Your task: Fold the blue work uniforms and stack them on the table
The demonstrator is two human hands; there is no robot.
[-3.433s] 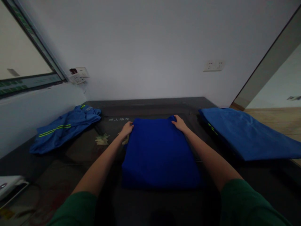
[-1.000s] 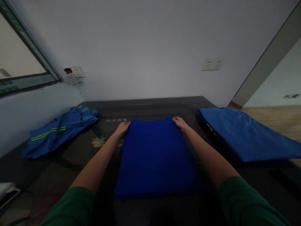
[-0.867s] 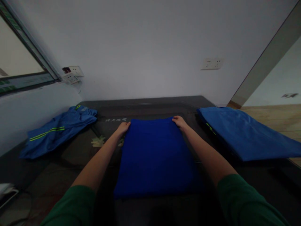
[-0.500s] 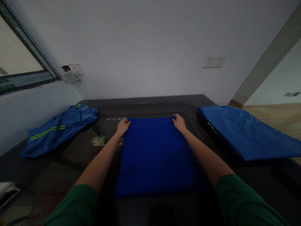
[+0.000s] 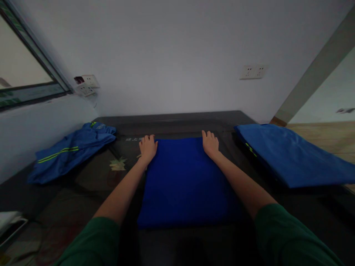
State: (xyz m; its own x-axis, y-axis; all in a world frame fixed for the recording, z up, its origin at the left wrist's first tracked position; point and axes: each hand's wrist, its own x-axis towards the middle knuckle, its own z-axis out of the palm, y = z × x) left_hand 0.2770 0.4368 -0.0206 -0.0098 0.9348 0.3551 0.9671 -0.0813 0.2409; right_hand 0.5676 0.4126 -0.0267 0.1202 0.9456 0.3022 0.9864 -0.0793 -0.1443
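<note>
A folded deep-blue piece of fabric [image 5: 183, 181], probably a garment, lies flat on the dark table [image 5: 172, 125] in front of me. My left hand [image 5: 148, 147] rests palm down at its far left corner, fingers stretched out and slightly spread. At the far right corner my right hand [image 5: 210, 144] lies the same way, fingers extended over the edge. Neither hand pinches the fabric. The undersides of both hands are hidden.
A crumpled blue garment [image 5: 72, 151] with yellow-green stripes lies at the left. A folded lighter blue garment [image 5: 294, 155] sits at the right, overhanging the table. A white object [image 5: 11, 225] stands at lower left. Behind is a wall with sockets [image 5: 253, 72].
Both hands have let go of their pinch on the far corners and now lie flat on them with fingers extended. The fabric stays almost where it was.
</note>
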